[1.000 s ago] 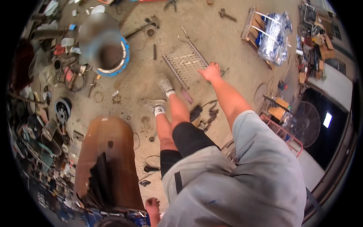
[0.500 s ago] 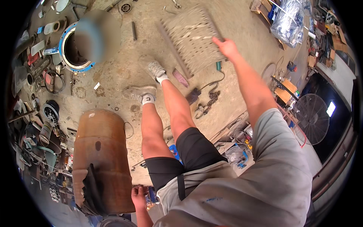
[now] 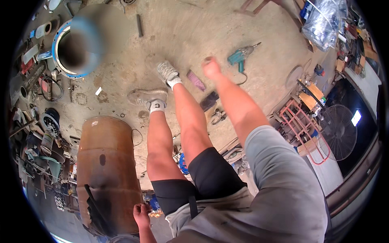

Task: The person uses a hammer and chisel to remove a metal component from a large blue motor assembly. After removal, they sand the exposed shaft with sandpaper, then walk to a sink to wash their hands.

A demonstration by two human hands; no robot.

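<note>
My right hand (image 3: pixel 211 68) hangs in front of me over the concrete floor, a little blurred, its fingers curled in with nothing visible in them. A teal corded power drill (image 3: pixel 241 56) lies on the floor just to its right. Left of the hand is a flat purplish piece (image 3: pixel 196 80), and below it a dark block (image 3: pixel 209 101). My left hand (image 3: pixel 141 214) is low at my side, fingers loosely curled and seemingly holding nothing. Beside it stands a rusty brown barrel (image 3: pixel 107 162); I cannot tell whether they touch.
A blue-rimmed round flange (image 3: pixel 56 50) sits at the upper left, partly behind a blurred patch. Piled metal parts (image 3: pixel 50 121) line the left side. On the right are a red hand truck (image 3: pixel 298 127), a large fan (image 3: pixel 338 131) and a plastic-wrapped bundle (image 3: pixel 322 26). A brown frame (image 3: pixel 259 7) shows at the top edge.
The slotted panel that my right hand held is out of that hand, which has moved left and down in view. The drill is now uncovered, and a brown frame shows at the top edge.
</note>
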